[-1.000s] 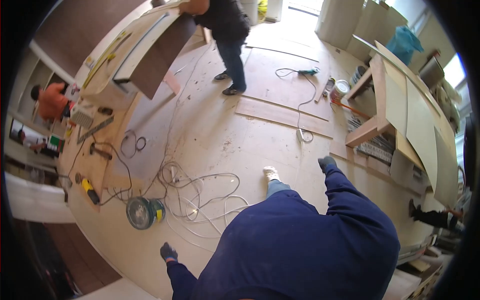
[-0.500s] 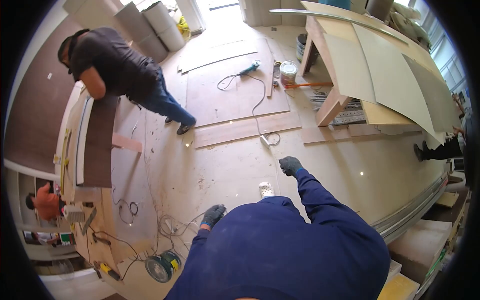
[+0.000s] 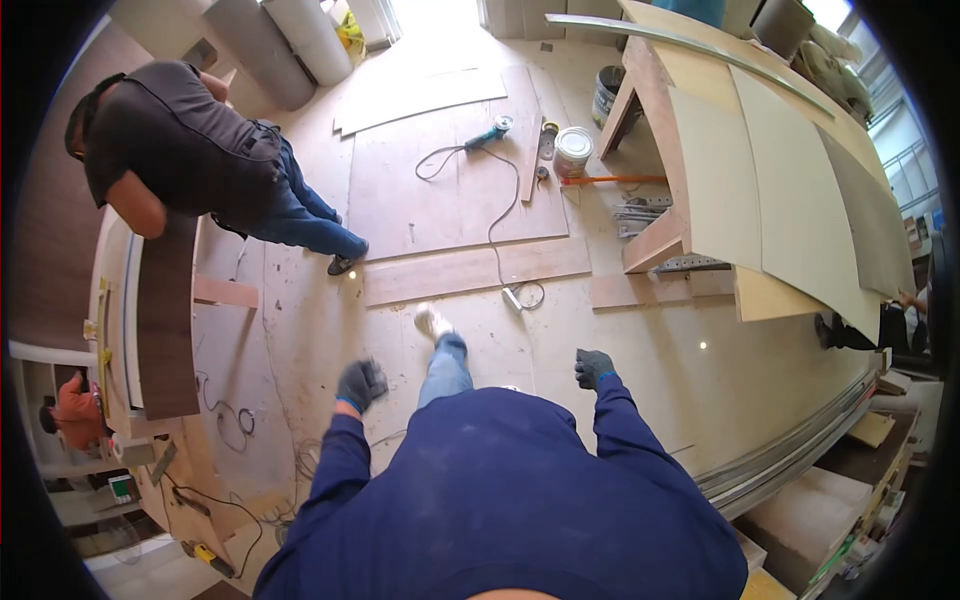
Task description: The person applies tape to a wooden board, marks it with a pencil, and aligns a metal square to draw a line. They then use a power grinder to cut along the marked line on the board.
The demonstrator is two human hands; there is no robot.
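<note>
Plank (image 3: 477, 270) on the floor (image 3: 640, 330) ahead of left hand (image 3: 362, 384) and right hand (image 3: 595, 367) — grinder (image 3: 490, 130) and can (image 3: 574, 150) beyond, workbench (image 3: 652, 245) right.

Place: a carpentry worksite inside an unfinished room.
Floor: covered with pale plywood sheets (image 3: 455, 180), dust and loose black cables (image 3: 222, 418).
Tools: a teal corded angle grinder (image 3: 490, 130) and a round white paint tin (image 3: 573, 150) are left on the floor.
Materials: large beige laminate panels (image 3: 790, 190) are laid over a raw timber frame (image 3: 655, 240).
Workpiece: a long curved counter faced with dark brown veneer (image 3: 165, 320) is seen at one side.
Clothing: dark work gloves are worn on the left hand (image 3: 362, 384) and the right hand (image 3: 594, 367).
</note>
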